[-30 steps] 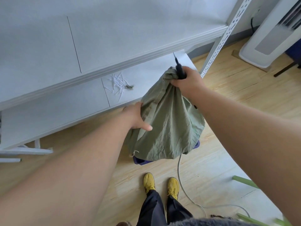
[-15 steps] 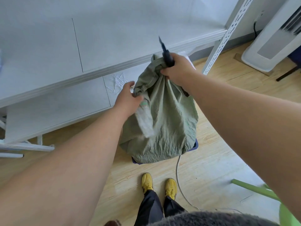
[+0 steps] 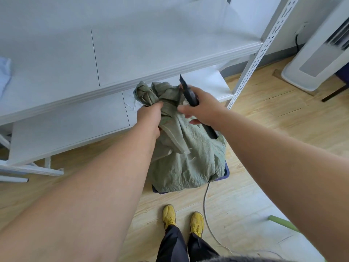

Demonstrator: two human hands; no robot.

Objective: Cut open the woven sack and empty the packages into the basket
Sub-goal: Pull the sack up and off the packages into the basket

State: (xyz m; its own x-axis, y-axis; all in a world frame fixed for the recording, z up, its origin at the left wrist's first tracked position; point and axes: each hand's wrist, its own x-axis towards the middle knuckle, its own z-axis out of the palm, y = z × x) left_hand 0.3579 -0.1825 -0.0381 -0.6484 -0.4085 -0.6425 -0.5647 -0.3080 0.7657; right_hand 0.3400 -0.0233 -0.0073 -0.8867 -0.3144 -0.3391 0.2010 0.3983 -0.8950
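A crumpled green woven sack hangs upright over a dark blue basket on the floor; only the basket's rim shows beneath it. My left hand grips the sack's bunched top, which sticks up past my fingers. My right hand is just right of it, closed on the handle of a black knife whose blade points up and away. Its lower fingers are loose against the fabric. No packages are visible; the sack hides the basket's inside.
A white shelf unit with a lower board stands right behind the sack, its perforated post to the right. A grey cable runs across the wooden floor by my yellow shoes. A white appliance stands far right.
My left hand has gone from the sack's side up to its bunched top and taken hold. My right hand has let go of the sack top and keeps only the knife.
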